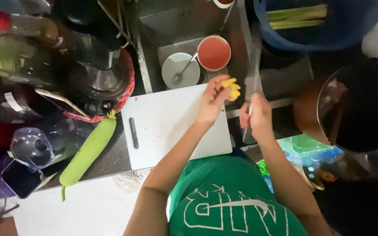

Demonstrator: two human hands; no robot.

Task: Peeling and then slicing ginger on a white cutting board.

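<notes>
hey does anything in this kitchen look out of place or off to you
One thing: the long green gourd lies slanted across the dark counter, its lower tip past the front edge. The left hand holds a yellow piece beyond the white cutting board, over the sink, beside the knife in the right hand. Nothing looks spilled.

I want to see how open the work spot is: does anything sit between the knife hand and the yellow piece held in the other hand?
Nothing visible does. The left hand holds the small yellow food piece past the white cutting board's far corner, over the sink edge. The right hand grips a broad-bladed knife just beside it, with only open space between them.
</notes>
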